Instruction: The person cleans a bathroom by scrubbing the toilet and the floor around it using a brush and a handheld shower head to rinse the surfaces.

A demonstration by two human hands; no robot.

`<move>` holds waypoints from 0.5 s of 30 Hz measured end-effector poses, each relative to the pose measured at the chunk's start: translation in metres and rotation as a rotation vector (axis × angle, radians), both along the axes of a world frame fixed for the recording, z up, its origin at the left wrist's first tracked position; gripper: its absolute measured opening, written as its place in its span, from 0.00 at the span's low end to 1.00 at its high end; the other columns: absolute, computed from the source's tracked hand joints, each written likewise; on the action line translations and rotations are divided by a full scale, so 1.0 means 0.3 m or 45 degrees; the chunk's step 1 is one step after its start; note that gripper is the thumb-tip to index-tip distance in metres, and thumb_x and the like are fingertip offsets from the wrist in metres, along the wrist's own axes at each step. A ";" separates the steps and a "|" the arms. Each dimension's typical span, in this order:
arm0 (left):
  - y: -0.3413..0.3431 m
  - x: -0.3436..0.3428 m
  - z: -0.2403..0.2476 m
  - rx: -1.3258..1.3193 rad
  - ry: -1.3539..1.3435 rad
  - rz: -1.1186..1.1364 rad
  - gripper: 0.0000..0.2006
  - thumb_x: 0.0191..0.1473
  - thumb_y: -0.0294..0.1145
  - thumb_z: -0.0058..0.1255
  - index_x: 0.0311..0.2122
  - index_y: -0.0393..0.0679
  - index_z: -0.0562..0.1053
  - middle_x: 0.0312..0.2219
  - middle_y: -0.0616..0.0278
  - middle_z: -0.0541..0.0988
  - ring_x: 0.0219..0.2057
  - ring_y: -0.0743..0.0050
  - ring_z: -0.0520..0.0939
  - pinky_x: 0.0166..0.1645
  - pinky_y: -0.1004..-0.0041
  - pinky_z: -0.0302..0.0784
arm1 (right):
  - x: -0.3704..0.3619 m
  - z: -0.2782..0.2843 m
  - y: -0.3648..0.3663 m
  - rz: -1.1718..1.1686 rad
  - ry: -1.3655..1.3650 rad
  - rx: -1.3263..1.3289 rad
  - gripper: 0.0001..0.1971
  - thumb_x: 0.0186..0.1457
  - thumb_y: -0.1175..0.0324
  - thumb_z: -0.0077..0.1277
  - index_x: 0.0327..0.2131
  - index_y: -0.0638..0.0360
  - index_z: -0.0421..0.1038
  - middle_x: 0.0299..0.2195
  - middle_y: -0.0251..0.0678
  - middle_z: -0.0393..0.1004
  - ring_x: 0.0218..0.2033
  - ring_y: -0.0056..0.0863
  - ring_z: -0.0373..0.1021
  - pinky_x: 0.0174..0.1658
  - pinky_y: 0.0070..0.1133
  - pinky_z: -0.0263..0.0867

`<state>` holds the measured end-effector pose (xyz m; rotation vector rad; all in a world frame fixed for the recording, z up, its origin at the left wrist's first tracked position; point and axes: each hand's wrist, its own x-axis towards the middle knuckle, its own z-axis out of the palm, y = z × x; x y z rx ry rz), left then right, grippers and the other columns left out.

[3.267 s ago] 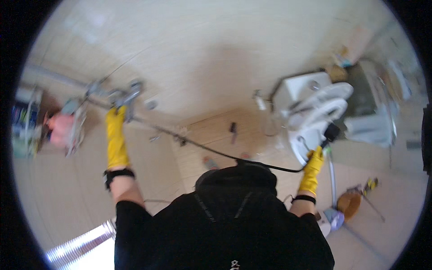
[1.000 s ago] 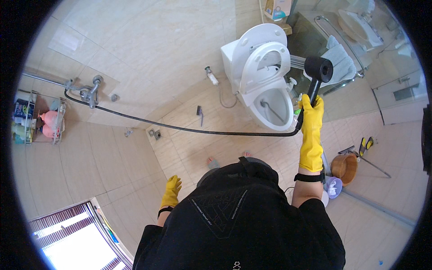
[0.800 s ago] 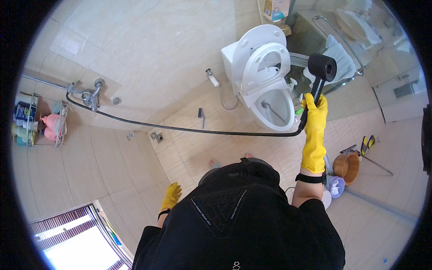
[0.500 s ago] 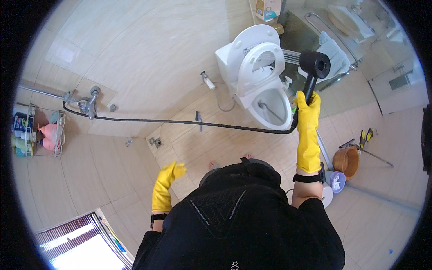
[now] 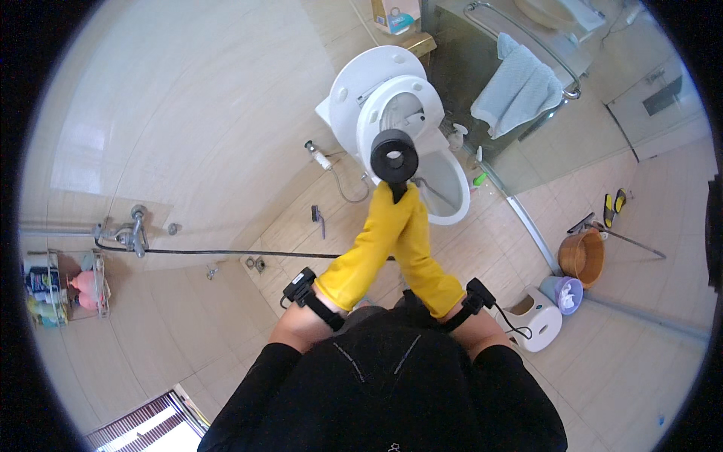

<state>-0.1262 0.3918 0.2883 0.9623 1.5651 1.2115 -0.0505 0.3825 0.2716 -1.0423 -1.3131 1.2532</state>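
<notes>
Both my hands wear long yellow rubber gloves and meet in front of me. My left hand (image 5: 384,217) and my right hand (image 5: 413,223) are closed together around the handle of a black shower head (image 5: 390,139); their fingertips are mostly hidden. Fine jets of water leave its far side toward the toilet seat (image 5: 368,124), which stands raised against the raised lid (image 5: 354,84). Just beyond my hands is the open toilet bowl (image 5: 464,194). From the wall mixer tap (image 5: 137,233) a black hose (image 5: 233,253) runs across to beneath my gloves.
A brush (image 5: 317,217) lies on the tiles, near a hose-fitted sprayer (image 5: 321,159) on the wall. Spray bottles (image 5: 457,137) stand beside the toilet. To the right are a towel (image 5: 520,89), wooden bucket (image 5: 578,264), purple bin (image 5: 556,290) and white stool (image 5: 548,331). A wire rack (image 5: 100,282) hangs left.
My left hand has come from the lower left to join the right on the handle. The shower head has moved left and down, in front of the toilet, and water jets now show.
</notes>
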 end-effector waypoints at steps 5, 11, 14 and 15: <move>0.039 -0.007 -0.004 0.062 -0.223 0.198 0.13 0.55 0.29 0.53 0.45 0.38 0.71 0.35 0.64 0.77 0.35 0.79 0.76 0.41 0.78 0.71 | 0.139 0.043 0.042 0.327 -0.463 0.231 0.24 0.53 0.71 0.50 0.54 0.65 0.61 0.47 0.52 0.68 0.46 0.48 0.67 0.47 0.33 0.64; 0.100 -0.176 -0.008 0.128 -0.342 0.220 0.16 0.58 0.29 0.50 0.51 0.37 0.67 0.32 0.61 0.77 0.32 0.75 0.79 0.40 0.75 0.77 | 0.390 -0.427 0.172 0.217 -0.750 0.309 0.28 0.53 0.67 0.49 0.57 0.66 0.59 0.49 0.55 0.68 0.46 0.52 0.67 0.48 0.36 0.64; 0.108 -0.244 -0.009 0.159 -0.271 0.220 0.15 0.60 0.33 0.49 0.49 0.36 0.69 0.28 0.62 0.78 0.28 0.76 0.77 0.37 0.76 0.76 | 0.549 -0.544 0.173 0.229 -0.685 -0.150 0.26 0.53 0.68 0.50 0.55 0.66 0.61 0.45 0.53 0.71 0.46 0.49 0.68 0.47 0.35 0.64; 0.114 -0.245 0.001 0.155 -0.212 0.262 0.15 0.60 0.34 0.49 0.49 0.36 0.69 0.27 0.62 0.78 0.27 0.76 0.77 0.36 0.76 0.75 | 0.596 -0.590 0.171 0.207 -0.722 -0.128 0.26 0.53 0.68 0.51 0.55 0.66 0.62 0.44 0.53 0.72 0.45 0.49 0.68 0.47 0.34 0.65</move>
